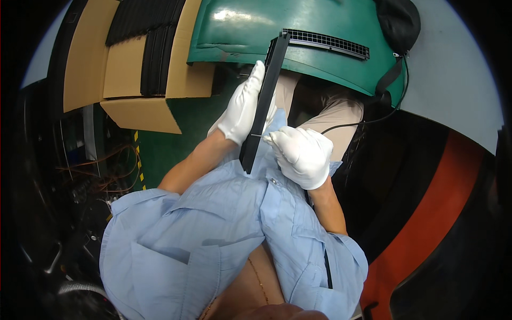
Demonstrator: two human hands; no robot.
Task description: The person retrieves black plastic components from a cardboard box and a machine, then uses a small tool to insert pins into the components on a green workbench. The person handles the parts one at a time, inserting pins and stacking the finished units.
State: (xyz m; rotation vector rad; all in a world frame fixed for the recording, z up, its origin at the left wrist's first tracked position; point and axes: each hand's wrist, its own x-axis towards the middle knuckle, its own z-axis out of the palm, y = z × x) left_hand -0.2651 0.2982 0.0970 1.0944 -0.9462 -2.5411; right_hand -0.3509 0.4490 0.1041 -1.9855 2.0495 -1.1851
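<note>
A long, narrow black plastic strip is held up lengthwise in front of my body, its near end by my shirt and its far end over the table edge. My left hand, in a white glove, grips it along its left side; some fingers are hidden behind it. My right hand, also in a white glove, is closed around a thin metal-tipped tool. The tip meets the strip's right side near its lower half; the tool's handle is hidden in my fist. A second black strip with a grid of openings lies on the table.
The green-topped table is ahead of me. An open cardboard box with several black strips stands at the left. At the right, a black pouch-like item and a black cable are beside the table.
</note>
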